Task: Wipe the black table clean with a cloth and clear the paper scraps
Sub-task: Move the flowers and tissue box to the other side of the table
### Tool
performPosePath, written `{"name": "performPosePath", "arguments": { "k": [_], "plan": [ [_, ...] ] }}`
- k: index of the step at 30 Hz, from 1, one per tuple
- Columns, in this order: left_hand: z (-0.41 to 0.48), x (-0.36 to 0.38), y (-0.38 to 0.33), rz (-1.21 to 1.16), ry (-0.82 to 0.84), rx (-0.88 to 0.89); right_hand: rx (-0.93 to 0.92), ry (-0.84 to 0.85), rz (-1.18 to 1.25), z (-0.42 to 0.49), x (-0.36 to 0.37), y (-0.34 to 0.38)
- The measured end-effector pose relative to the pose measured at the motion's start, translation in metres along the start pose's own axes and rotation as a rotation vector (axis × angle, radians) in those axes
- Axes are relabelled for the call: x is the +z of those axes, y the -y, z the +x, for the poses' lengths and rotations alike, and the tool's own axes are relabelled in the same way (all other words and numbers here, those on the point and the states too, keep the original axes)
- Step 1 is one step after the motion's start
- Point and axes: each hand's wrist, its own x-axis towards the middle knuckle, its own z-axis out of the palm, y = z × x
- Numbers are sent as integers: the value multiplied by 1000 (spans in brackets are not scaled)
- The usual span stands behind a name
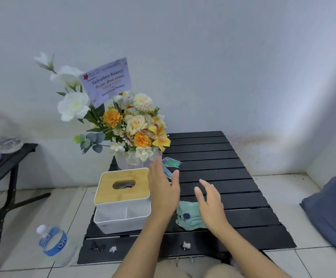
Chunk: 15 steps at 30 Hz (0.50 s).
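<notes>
A low black slatted table (223, 167) stands in front of me. A crumpled pale green cloth (189, 215) lies on it near the front, between my two hands. My left hand (163, 189) hovers open just right of the tissue box, fingers apart, holding nothing. My right hand (209, 203) hovers open over the cloth's right side, empty too. Small paper scraps lie on the front slat: a white one (113, 249) at the left and another white one (186, 245) nearer the middle, with a dark scrap (98, 246) beside the left one.
A white tissue box with a wooden lid (123, 199) sits on the table's left side. Behind it stands a flower arrangement (127, 127) with a card. A water bottle (52, 241) lies on the tiled floor at the left. A blue cushion (331, 213) lies at the right.
</notes>
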Motion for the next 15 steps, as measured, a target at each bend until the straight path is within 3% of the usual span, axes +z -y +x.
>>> {"name": "performPosePath", "arguments": {
  "k": [6,11,15],
  "plan": [
    [78,-80,34,-32,-325,-296,-16,6,290,45,39,73],
    [130,-105,86,-117,-222,-613,124,-71,487,102,80,99],
    [168,-102,107,-248,-163,-698,261,-199,563,151,108,94]
  ]
}}
